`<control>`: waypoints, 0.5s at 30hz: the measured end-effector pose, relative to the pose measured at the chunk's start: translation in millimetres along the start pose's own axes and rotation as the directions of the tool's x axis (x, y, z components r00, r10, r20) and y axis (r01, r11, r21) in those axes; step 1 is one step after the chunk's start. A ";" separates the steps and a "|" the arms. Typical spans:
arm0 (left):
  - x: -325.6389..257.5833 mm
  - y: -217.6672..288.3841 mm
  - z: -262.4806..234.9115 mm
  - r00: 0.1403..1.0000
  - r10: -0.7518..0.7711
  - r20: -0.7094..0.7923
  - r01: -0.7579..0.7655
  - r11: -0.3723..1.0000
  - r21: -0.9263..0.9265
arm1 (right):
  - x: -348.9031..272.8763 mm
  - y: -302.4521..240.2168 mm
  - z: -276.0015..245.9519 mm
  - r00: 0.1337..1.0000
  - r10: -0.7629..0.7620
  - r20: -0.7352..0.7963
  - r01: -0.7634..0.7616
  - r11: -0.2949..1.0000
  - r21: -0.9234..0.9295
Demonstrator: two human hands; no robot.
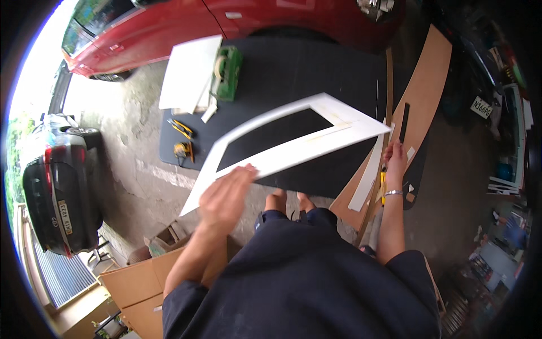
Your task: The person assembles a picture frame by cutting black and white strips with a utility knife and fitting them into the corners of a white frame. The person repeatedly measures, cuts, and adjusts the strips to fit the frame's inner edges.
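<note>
A white flat panel [288, 155] with a cut-out opening and pointed ends is raised at a slant over the black tabletop [293, 62]. My left hand [226, 198] grips its near edge, slightly blurred. My right hand [395, 158] is by the panel's right tip with fingers closed; what they hold, if anything, I cannot make out. Just past those fingertips is a black strip [405, 121] over a long brown board [429, 73]. A yellow cutter [383, 185] shows beside my right wrist. White strips [367, 175] lie on the brown board.
Left on the tabletop are a green case [228, 73], white sheets [189, 73], yellow-black pliers [180, 129] and a yellow tape measure [183, 151]. A red car [282, 20] stands beyond the table, a dark car [62, 186] far left. Brown cardboard [135, 282] stands at lower left.
</note>
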State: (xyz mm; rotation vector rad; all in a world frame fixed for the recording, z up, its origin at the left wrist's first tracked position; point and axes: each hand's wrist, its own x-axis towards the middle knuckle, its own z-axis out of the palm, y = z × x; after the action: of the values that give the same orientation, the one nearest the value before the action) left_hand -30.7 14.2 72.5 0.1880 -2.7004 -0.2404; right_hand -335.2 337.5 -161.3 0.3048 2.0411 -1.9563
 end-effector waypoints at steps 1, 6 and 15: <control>23.7 -1.5 -34.9 0.997 -0.068 0.022 0.069 0.997 -0.028 | -0.2 -5.4 -0.9 1.000 -0.025 0.012 0.025 1.000 0.014; 44.8 -43.2 -106.3 0.798 -0.574 0.185 0.557 0.584 -0.591 | -53.8 11.0 53.0 0.900 0.001 0.435 -0.065 0.989 0.133; 10.1 -83.9 -37.1 0.808 -0.572 0.139 0.432 0.417 -0.800 | -117.5 -46.4 65.4 0.846 -0.205 0.491 -0.047 0.890 0.454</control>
State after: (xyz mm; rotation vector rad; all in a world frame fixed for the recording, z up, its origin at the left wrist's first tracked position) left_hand -16.2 -74.6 93.3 0.7052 -2.0044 -1.5379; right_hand -237.5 276.0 -78.2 -0.2233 1.2578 -2.2359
